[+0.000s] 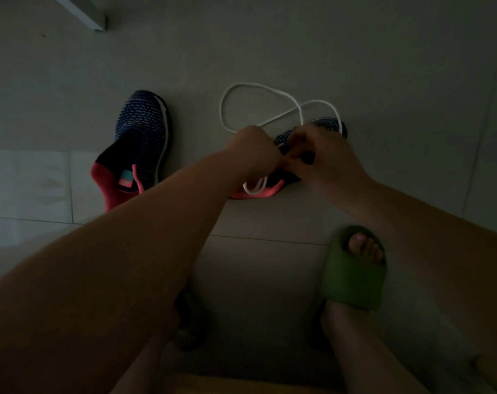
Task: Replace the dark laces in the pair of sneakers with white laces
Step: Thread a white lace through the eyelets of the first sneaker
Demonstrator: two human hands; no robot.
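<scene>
Hands meet over right-side sneaker (324, 129) on the tiled floor (355, 66), forearms reaching in from both lower corners. Left hand (253, 150) curled, apparently pinching white lace (258, 89); dim light, grip detail unclear. Right hand (318, 160) curled on sneaker's upper. Sneaker's long axis runs away from person, toe far and slightly right. Lace loops lie beyond it. Second sneaker (140, 143) lies apart at left, toe away. Green slipper (352, 274) near.
</scene>
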